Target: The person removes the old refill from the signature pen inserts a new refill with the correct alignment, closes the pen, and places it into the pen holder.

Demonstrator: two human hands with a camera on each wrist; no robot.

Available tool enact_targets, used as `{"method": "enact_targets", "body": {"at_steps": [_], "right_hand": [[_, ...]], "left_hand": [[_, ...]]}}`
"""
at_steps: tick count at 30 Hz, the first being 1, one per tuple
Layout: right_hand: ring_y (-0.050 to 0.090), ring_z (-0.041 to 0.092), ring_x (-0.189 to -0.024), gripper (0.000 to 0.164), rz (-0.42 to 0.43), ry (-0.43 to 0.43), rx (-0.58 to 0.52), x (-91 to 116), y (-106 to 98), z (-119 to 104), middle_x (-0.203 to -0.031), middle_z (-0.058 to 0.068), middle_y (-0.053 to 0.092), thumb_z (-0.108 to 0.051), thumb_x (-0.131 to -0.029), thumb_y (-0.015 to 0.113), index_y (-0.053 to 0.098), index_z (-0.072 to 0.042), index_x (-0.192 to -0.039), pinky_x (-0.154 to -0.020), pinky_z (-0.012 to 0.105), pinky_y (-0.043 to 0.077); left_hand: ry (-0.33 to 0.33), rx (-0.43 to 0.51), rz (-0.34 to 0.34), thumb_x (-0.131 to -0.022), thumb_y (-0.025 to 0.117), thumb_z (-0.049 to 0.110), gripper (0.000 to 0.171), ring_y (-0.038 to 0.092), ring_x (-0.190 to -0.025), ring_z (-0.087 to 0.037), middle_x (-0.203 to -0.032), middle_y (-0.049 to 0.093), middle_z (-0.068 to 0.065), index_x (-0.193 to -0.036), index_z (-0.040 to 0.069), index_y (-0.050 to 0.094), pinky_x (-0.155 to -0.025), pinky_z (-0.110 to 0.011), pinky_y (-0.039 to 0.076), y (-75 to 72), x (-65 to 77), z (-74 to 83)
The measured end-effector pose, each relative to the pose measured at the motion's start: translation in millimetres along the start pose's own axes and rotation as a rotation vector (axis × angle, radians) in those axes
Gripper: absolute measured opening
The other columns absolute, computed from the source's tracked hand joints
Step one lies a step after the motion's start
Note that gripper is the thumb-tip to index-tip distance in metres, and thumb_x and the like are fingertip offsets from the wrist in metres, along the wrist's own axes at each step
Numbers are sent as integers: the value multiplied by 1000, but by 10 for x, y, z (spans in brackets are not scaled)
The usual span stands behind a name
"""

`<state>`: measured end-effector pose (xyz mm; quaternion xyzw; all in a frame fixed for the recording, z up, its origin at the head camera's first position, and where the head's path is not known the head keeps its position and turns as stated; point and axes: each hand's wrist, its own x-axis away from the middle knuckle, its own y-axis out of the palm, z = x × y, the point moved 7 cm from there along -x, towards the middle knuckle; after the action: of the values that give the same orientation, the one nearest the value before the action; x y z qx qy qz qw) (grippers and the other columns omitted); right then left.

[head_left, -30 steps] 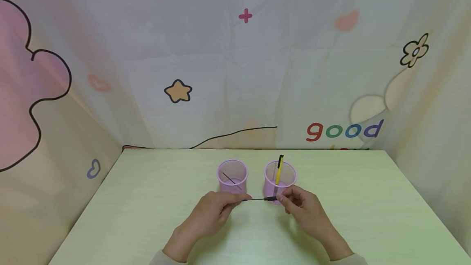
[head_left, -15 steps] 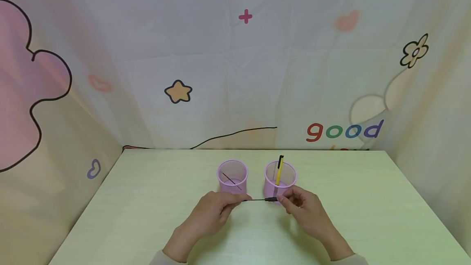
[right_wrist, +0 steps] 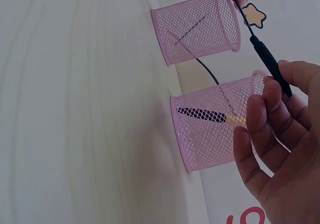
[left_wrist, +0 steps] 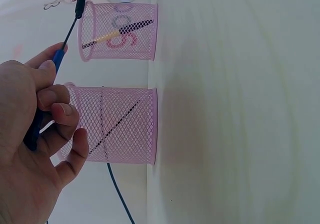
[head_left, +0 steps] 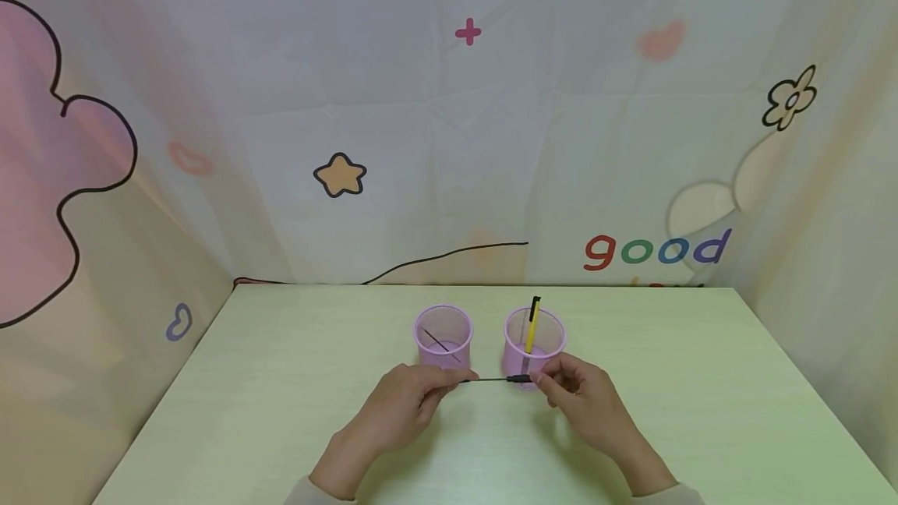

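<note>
My left hand point(head_left: 400, 409) grips the blue barrel point(left_wrist: 58, 59) of a pen, fingers curled round it. A thin dark refill point(head_left: 491, 379) runs from that barrel to the pen's black grip section point(right_wrist: 266, 56), whose end my right hand point(head_left: 588, 411) pinches between thumb and fingers. The pen lies roughly level across the fronts of two pink mesh cups in the head view. Behind my left hand is the left cup point(head_left: 429, 357), with a thin dark stick point(head_left: 436, 340) leaning inside. A yellow and black pen point(head_left: 531, 336) stands tilted in the right cup point(head_left: 513, 363).
Both cups stand on a pale green wooden table point(head_left: 316, 349), a short gap apart. Behind the table hangs a printed curtain point(head_left: 435, 178) with a star and the word "good". Table surface stretches out on both sides of the hands.
My right hand has drawn very slightly to the right with the black grip section, so a little more of the refill shows. The left hand and both cups stay almost still.
</note>
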<state>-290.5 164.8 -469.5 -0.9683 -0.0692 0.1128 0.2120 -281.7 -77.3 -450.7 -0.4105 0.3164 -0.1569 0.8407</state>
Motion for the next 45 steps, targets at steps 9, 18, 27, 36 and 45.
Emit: {"method": "enact_targets", "body": {"at_steps": [9, 18, 27, 36, 45], "right_hand": [[56, 17, -62, 22, -11, -8, -27, 3, -24, -9, -70, 3, 57, -25, -96, 64, 64, -4, -94, -56, 24, 46], [57, 19, -63, 22, -13, 0, -56, 3, -32, -12, -70, 3, 58, -25, -96, 65, 64, -3, -95, -56, 24, 46], [56, 13, -62, 22, -19, -13, -71, 6, -22, -24, -70, 4, 58, -25, -95, 66, 64, -4, -95, -57, 24, 47], [57, 17, -62, 22, -2, 16, -35, -2, -14, 7, -69, 3, 58, -27, -94, 67, 65, -5, -94, -57, 24, 47], [57, 18, -62, 16, -12, -9, -44, 7, -5, -4, -70, 3, 58, -27, -96, 65, 65, -11, -96, -57, 24, 46]], "left_hand": [[3, 8, 12, -100, 57, 24, 31, 64, -83, 0, -111, 70, 20, -120, 46, 65, -73, -24, 52, -10, 9, -5], [14, 19, 11, -101, 56, 23, 32, 66, -90, -1, -113, 71, 15, -121, 45, 64, -77, -27, 54, -15, -1, -2], [9, 19, 14, -102, 54, 29, 28, 66, -91, 1, -112, 71, 18, -120, 47, 64, -79, -27, 54, 3, -6, -4], [29, 15, 21, -99, 59, 20, 34, 66, -89, 0, -111, 72, 14, -121, 46, 64, -78, -26, 54, 3, -9, 12], [14, 22, 16, -98, 61, 20, 35, 64, -86, 0, -109, 72, 16, -121, 46, 64, -77, -26, 54, 16, -1, 9]]}}
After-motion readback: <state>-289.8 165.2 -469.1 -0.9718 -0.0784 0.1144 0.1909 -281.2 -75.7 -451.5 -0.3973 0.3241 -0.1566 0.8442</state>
